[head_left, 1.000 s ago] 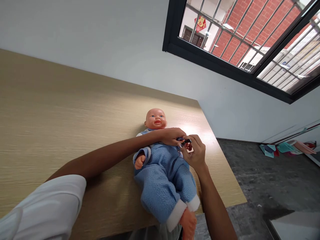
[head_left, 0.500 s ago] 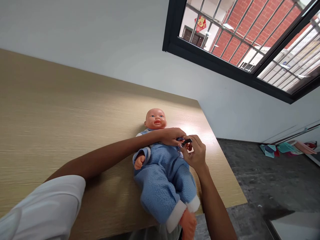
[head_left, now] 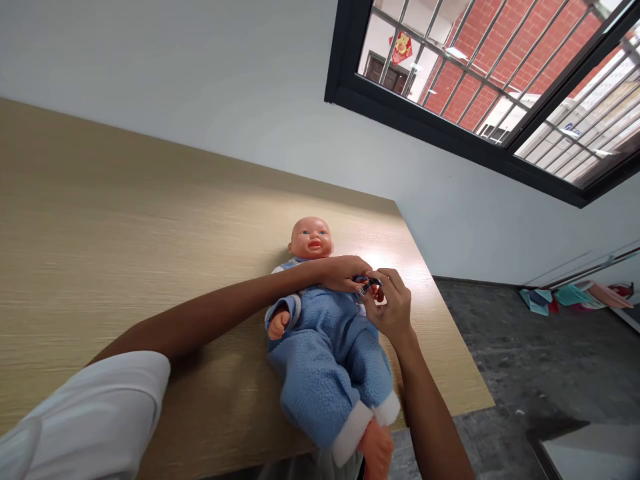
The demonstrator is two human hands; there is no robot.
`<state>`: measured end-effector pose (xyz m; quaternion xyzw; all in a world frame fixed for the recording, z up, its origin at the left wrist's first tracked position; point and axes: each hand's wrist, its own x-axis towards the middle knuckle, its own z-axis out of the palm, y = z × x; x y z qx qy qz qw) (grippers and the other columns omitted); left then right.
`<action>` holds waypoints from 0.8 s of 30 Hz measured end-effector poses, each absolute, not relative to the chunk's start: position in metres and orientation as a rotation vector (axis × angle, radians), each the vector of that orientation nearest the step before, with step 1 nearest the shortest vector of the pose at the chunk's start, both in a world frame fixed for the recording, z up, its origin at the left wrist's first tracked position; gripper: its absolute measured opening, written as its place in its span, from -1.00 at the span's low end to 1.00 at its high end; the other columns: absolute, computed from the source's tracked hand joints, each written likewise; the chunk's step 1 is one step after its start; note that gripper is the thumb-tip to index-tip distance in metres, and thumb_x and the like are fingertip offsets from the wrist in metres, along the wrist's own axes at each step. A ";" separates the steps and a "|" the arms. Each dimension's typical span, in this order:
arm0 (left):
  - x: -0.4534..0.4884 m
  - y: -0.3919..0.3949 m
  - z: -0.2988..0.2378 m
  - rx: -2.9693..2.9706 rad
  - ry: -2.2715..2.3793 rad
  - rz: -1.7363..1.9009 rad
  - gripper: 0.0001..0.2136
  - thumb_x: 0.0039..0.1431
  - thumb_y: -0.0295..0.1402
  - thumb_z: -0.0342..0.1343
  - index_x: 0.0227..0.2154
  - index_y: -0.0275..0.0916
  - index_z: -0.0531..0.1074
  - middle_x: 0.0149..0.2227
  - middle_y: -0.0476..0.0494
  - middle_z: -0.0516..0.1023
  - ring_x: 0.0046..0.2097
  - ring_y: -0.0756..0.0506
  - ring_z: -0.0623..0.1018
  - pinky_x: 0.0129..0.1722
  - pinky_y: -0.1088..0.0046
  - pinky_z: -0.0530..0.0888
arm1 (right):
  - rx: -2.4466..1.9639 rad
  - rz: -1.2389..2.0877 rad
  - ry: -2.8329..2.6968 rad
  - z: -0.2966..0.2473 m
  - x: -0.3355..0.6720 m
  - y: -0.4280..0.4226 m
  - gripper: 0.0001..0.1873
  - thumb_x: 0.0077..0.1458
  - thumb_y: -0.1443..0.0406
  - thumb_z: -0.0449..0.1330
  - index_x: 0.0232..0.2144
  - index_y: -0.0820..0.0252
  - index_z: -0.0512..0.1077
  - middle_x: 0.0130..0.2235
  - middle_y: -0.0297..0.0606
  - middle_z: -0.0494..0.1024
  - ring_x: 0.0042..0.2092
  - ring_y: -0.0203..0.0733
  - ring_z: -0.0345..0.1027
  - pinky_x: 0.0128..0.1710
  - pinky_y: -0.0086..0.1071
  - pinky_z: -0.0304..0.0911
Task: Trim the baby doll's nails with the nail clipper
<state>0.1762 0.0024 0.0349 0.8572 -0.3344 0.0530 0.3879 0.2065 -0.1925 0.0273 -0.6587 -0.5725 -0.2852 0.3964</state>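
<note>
Doll (head_left: 327, 340) lies face-up on the table (head_left: 150, 267), one foot (head_left: 377, 448) past its edge toward five o'clock. Work seems under way, its result too small to tell: right hand (head_left: 393, 303) pinches a small dark tool (head_left: 371, 286); left hand (head_left: 345, 272) curls, hold hidden. Tabletop stretches toward nine, side edge near at three.

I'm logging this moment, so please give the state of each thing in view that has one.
Doll: face up, dressed, eyes open, visible foot bare.
Left hand: over the doll's left side, grip unclear.
Right hand: closed on the small tool.
Small tool: pinched; open or shut unclear.
Window: barred; open or shut unclear.
</note>
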 end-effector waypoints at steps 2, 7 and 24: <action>0.176 0.002 0.035 2.206 -0.846 0.132 -0.29 0.18 0.33 -0.13 -0.32 -0.32 0.52 -0.35 -0.22 0.55 -0.34 -0.07 0.44 -0.25 0.44 0.41 | -1.656 -0.721 -1.458 0.028 0.206 -0.192 -0.76 0.16 0.32 0.21 -0.09 0.20 0.44 -0.20 -0.16 0.52 -0.37 -0.28 0.42 -0.46 -0.41 0.40; 0.174 0.002 0.036 2.231 -0.848 0.141 -0.29 0.20 0.32 -0.16 -0.33 -0.33 0.49 -0.33 -0.23 0.55 -0.35 -0.06 0.43 -0.25 0.44 0.40 | -1.656 -0.703 -1.441 0.030 0.205 -0.192 -0.80 0.18 0.30 0.21 -0.13 0.17 0.43 -0.22 -0.20 0.54 -0.41 -0.31 0.40 -0.47 -0.43 0.39; 0.174 0.002 0.037 2.210 -0.826 0.113 -0.35 0.19 0.29 -0.07 -0.38 -0.32 0.47 -0.36 -0.20 0.53 -0.36 -0.05 0.41 -0.26 0.44 0.38 | -1.655 -0.689 -1.403 0.029 0.205 -0.192 -0.82 0.18 0.28 0.23 -0.15 0.17 0.43 -0.26 -0.23 0.57 -0.49 -0.35 0.37 -0.52 -0.44 0.38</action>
